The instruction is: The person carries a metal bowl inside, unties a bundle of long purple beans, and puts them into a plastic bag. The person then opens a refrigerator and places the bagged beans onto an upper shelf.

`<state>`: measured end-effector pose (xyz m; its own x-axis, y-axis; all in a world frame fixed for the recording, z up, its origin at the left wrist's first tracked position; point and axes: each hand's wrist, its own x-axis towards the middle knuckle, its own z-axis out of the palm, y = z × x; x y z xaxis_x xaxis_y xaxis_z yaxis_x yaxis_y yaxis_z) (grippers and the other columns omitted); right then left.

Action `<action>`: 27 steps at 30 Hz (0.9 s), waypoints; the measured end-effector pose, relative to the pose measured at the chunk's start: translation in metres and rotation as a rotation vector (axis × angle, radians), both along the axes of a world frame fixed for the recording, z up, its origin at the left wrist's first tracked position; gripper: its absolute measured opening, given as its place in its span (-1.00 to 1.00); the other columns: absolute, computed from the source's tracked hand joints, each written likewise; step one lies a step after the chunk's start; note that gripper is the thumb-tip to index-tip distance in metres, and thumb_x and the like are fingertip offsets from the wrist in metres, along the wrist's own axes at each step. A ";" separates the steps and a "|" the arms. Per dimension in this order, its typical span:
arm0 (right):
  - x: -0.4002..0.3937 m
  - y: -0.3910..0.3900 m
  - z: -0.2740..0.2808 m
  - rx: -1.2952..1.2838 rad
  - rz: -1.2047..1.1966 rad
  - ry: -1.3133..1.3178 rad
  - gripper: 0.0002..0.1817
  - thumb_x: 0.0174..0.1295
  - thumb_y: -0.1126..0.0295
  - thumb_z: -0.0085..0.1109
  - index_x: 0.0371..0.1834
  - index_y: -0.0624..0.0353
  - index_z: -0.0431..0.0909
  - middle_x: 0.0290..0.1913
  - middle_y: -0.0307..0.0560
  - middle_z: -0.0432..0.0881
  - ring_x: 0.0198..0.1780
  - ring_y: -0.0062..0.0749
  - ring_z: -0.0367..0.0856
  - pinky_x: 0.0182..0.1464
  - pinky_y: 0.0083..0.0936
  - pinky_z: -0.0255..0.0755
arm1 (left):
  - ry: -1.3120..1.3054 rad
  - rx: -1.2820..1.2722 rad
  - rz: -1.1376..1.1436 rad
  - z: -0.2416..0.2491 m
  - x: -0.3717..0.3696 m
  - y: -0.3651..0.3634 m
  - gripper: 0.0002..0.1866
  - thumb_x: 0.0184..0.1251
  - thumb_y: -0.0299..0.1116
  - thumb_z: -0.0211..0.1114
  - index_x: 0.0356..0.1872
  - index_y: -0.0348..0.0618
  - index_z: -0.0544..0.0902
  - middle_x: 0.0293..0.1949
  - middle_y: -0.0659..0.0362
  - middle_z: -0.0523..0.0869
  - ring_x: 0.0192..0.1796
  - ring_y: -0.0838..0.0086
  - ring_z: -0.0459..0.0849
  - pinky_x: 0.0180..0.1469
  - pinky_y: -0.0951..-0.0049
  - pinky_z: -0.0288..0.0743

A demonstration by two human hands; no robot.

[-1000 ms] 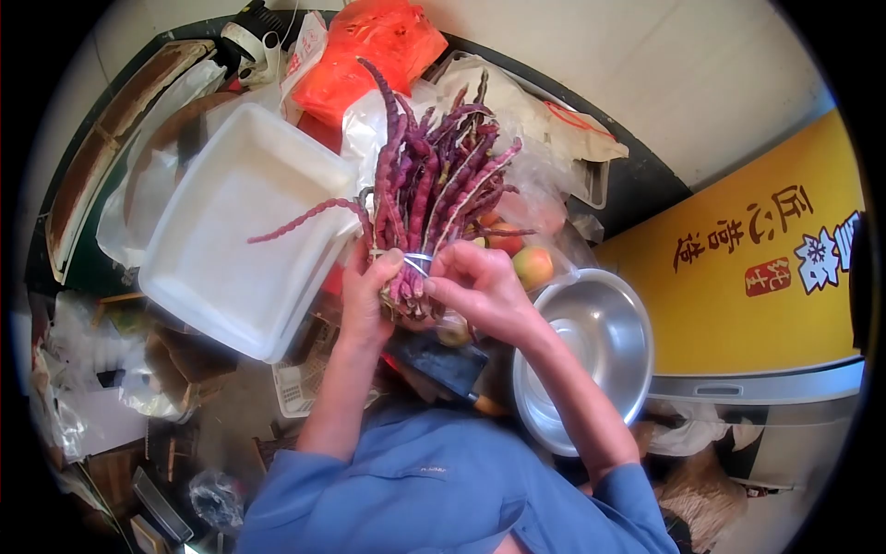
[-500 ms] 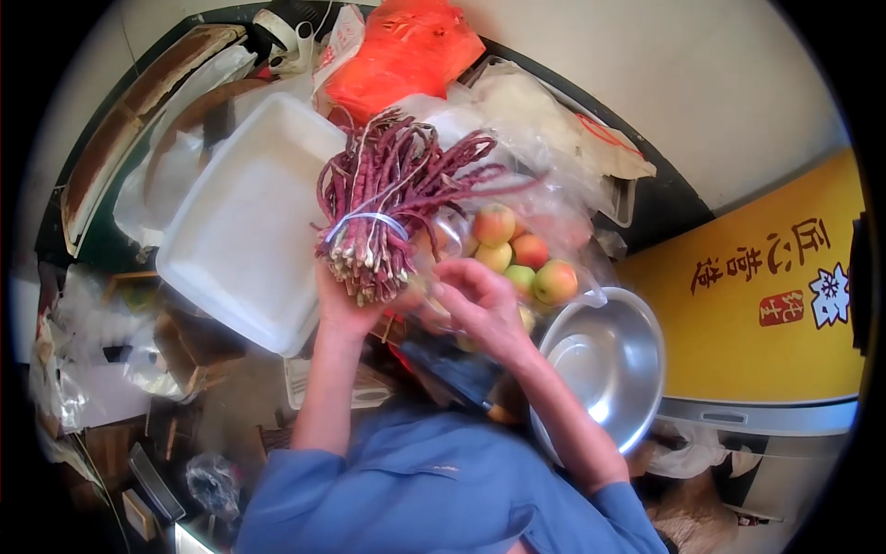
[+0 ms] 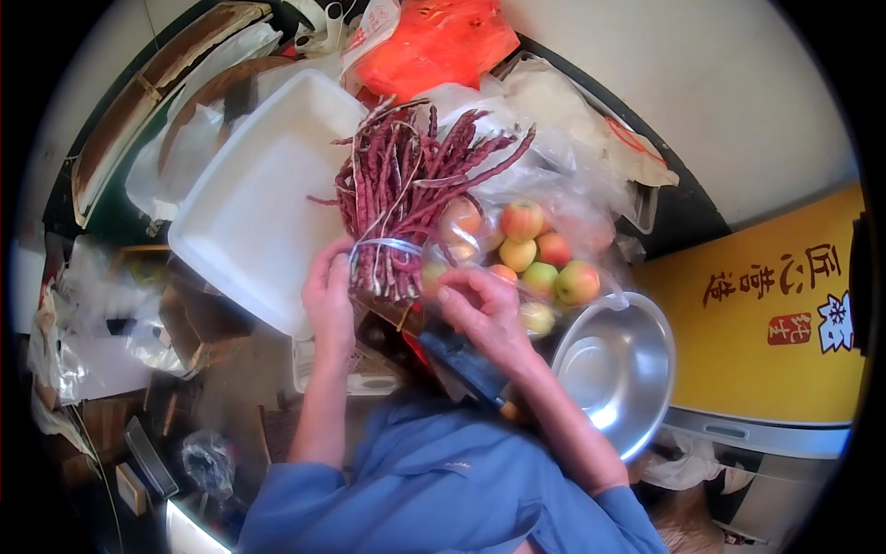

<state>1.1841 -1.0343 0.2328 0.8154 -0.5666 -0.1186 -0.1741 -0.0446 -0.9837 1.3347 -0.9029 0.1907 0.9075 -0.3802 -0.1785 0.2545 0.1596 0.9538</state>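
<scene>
- Basin (image 3: 628, 369): right of the beans (image 3: 397, 185) and nearer the body.
- Right hand (image 3: 491, 312): just right of the beans' lower ends; thumb and forefinger curled close together, any pinch unclear.
- Left hand (image 3: 328, 291): at the beans' left edge, fingers bunched beside the tie (image 3: 392, 245); whether they pinch it cannot be told.
- Beans: bundled between the hands. Compared with a second ago, the right hand is off the tie; the binding presumably holds unaided.
- Tray (image 3: 258, 203): left of the beans.
- Apples (image 3: 540, 277): right of the beans.
- Red bag (image 3: 438, 46): beyond the beans.
</scene>
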 end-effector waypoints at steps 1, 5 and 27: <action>0.001 0.001 -0.001 0.002 0.007 0.000 -0.81 0.25 0.43 0.23 -0.14 0.29 0.59 -0.38 -0.24 0.62 -0.42 -0.68 0.50 -0.37 -0.66 0.42 | -0.171 0.102 -0.071 0.000 0.003 0.004 -0.76 0.41 -0.40 0.09 -0.02 -0.24 0.61 -0.07 0.20 0.62 0.00 0.56 0.52 0.11 0.51 0.35; 0.004 0.004 -0.003 -0.117 -0.003 -0.016 -0.82 0.23 0.44 0.24 -0.17 0.29 0.58 -0.39 -0.22 0.60 -0.41 -0.66 0.50 -0.36 -0.64 0.41 | -0.381 0.177 -0.103 -0.012 0.021 0.009 -0.82 0.27 -0.50 0.22 -0.12 -0.29 0.64 -0.23 0.21 0.63 -0.29 0.55 0.58 -0.20 0.55 0.49; 0.006 0.010 -0.025 -0.429 0.010 -0.064 -0.82 0.14 0.49 0.22 -0.19 0.24 0.57 -0.40 -0.05 0.60 -0.40 -0.37 0.60 -0.33 -0.47 0.45 | -0.330 0.056 -0.242 -0.015 0.062 -0.005 -0.92 0.27 -0.50 0.17 -0.43 -0.21 0.53 -0.49 0.27 0.56 -0.43 0.62 0.51 -0.37 0.61 0.35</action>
